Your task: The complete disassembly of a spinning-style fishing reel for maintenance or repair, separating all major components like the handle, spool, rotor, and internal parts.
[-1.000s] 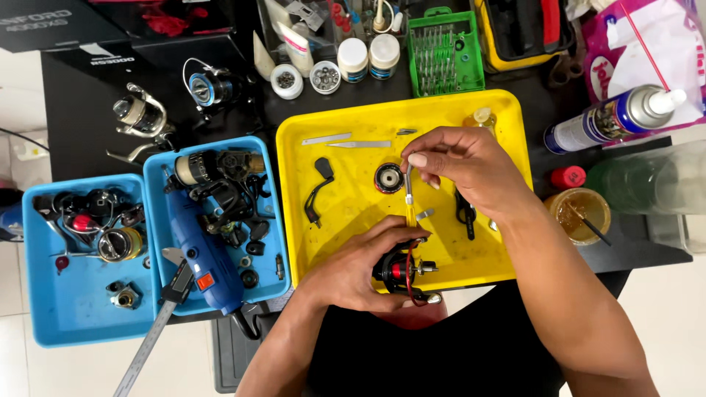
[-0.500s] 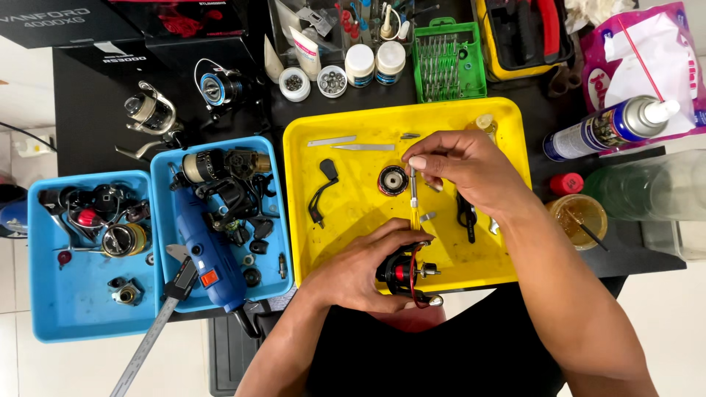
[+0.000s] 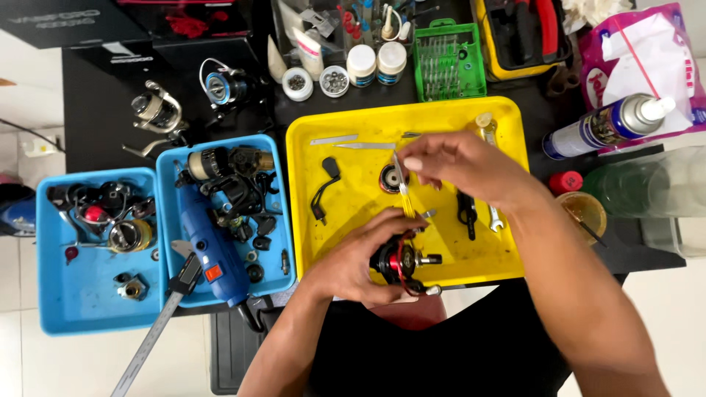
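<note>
Over the near edge of the yellow tray point(image 3: 507, 257), the left hand point(image 3: 360, 257) is wrapped around a black and red fishing reel body point(image 3: 401, 263), fingers closed on it from the left. Above it, the right hand point(image 3: 460, 165) pinches a pair of tweezers point(image 3: 403, 187) between thumb and fingertips, tips pointing down toward the reel; whether they touch it is hard to tell. A small round spool part point(image 3: 390, 179) lies on the tray just beside the tweezers. To the left, a blue tray point(image 3: 283, 220) holds reel parts.

Reel body point(image 3: 397, 263) at tray point(image 3: 507, 259) near edge, two bins point(image 3: 88, 309) left, spray can point(image 3: 607, 123) right
</note>
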